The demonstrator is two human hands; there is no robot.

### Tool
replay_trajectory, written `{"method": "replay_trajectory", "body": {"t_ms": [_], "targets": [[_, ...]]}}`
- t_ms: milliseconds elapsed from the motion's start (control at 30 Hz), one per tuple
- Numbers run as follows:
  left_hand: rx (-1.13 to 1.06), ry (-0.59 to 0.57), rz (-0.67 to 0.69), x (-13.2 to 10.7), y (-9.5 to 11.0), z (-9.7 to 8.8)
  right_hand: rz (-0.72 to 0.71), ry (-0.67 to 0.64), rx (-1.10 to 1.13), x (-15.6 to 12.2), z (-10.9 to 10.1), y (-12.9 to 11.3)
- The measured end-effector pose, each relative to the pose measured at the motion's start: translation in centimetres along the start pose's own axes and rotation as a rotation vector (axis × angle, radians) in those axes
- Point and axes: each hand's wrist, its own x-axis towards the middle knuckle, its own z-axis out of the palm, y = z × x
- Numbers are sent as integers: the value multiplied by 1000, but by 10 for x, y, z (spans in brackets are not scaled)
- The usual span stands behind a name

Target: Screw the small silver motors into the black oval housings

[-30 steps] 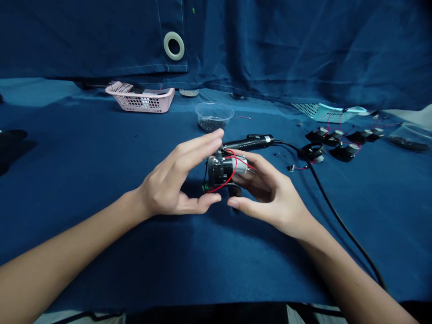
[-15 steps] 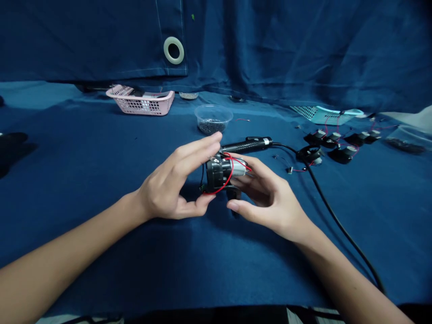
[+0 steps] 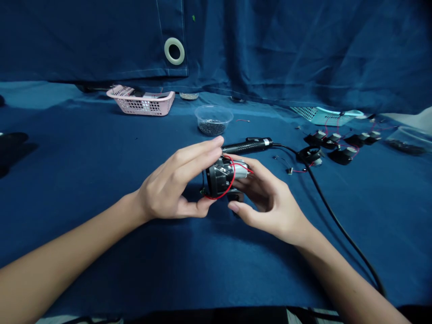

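Both my hands hold a small DC motor (image 3: pixel 225 175) with a silver can and a black plastic housing at the middle of the blue cloth. A loop of red wire (image 3: pixel 227 192) runs around its front. My left hand (image 3: pixel 173 184) grips the housing from the left, and my right hand (image 3: pixel 270 198) cradles the can from the right. A black part under the motor is mostly hidden by my fingers. Just behind them lies a black corded electric screwdriver (image 3: pixel 248 145), its tip end close to my left fingertips.
The screwdriver's black cable (image 3: pixel 337 220) curves toward the lower right. Behind stand a clear cup of small dark screws (image 3: pixel 213 121) and a pink plastic basket (image 3: pixel 141 103). Several black wired units (image 3: pixel 342 148) and a black ring (image 3: pixel 308 154) lie to the right.
My left fingers have closed further over the motor, and the motor has turned slightly in my hands. The red wire loop now shows more fully at its front.
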Motion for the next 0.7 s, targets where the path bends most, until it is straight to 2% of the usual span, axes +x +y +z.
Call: {"method": "replay_trajectory", "body": {"t_ms": [267,467,700], "targets": [[-1,6,-75,-5,-1,0,-17,19,-32,0,0,1],[-100,13,-134,-10,-4,3,12,94,-85,1,2,-1],[-117,39,-154,-20,-15,11,18,135,45,2,-1,1]]}}
